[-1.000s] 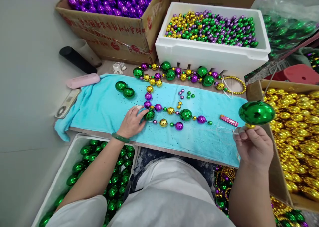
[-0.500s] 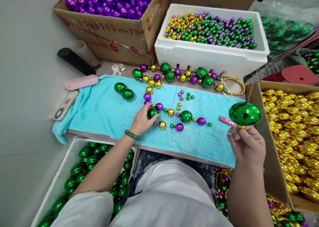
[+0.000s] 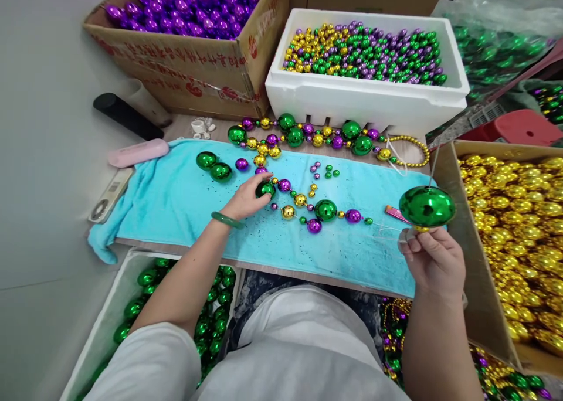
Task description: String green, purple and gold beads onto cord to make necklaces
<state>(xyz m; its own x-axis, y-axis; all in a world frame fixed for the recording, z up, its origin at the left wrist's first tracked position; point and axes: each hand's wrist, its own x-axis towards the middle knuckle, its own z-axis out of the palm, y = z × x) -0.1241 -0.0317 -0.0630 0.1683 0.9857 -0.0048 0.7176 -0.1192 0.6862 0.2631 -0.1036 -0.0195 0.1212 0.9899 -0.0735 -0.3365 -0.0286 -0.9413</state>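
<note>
On a blue towel [image 3: 167,201], my left hand [image 3: 246,199] curls its thumb and fingers around a shiny green bead [image 3: 265,190] in a partly strung line. Along that line lie a purple bead [image 3: 284,185], a large green bead [image 3: 326,210] and smaller gold ones. At the right, my right hand [image 3: 435,260] is raised and pinched just under a large green bead [image 3: 426,206]. A thin line rises from this bead, and a bit of gold shows beneath it. Pale thread runs from the fingers toward the strung beads. A finger of the right hand has a whitish covering.
Finished-looking bead strands [image 3: 294,136] lie along the back. Behind them stand a carton of purple beads [image 3: 176,67] and a white foam box [image 3: 365,99]. A carton of gold beads [image 3: 488,260] is at right, a green-bead box [image 3: 132,266] at lower left. Loose green beads [image 3: 213,165] sit on the towel.
My left hand has moved slightly up and left with the green bead, shifting the strung beads. A purple bead now lies apart near the loose green ones. My right hand keeps its pinch.
</note>
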